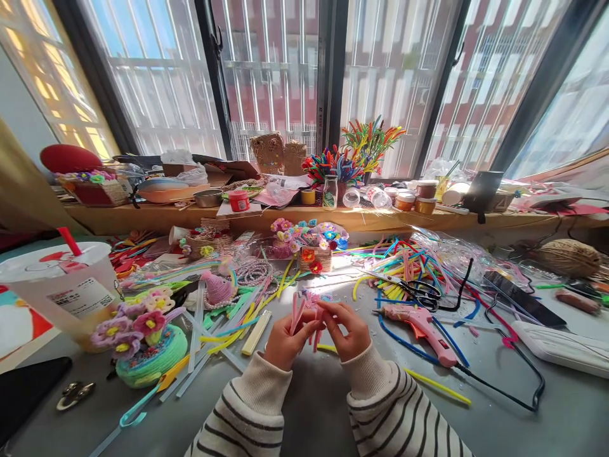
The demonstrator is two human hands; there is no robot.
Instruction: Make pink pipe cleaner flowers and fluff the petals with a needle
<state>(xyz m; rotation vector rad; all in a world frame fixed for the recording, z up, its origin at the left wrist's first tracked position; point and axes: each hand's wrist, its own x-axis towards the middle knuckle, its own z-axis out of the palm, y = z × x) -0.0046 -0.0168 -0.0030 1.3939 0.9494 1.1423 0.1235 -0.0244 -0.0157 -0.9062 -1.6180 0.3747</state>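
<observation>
Over the near middle of the grey table, my left hand (289, 336) is closed around several pink pipe cleaners (297, 312), whose ends stick up above the fingers. Close beside it, my right hand (348, 330) pinches part of the same pink bundle with thumb and forefinger. Some pink ends hang down between the two hands. The exact spot where the fingertips meet is partly hidden. Behind the hands stands a small woven box of fuzzy flowers (316, 257). A cream-coloured stick (257, 332) lies to the left of my left hand.
A pink glue gun (423, 327) with a black cord lies right, near black-handled scissors (409, 287) and a heap of coloured pipe cleaners (394, 260). At left are a drink cup (71, 298) and a green flower-topped piece (155, 358). A cluttered sill (285, 219) runs behind.
</observation>
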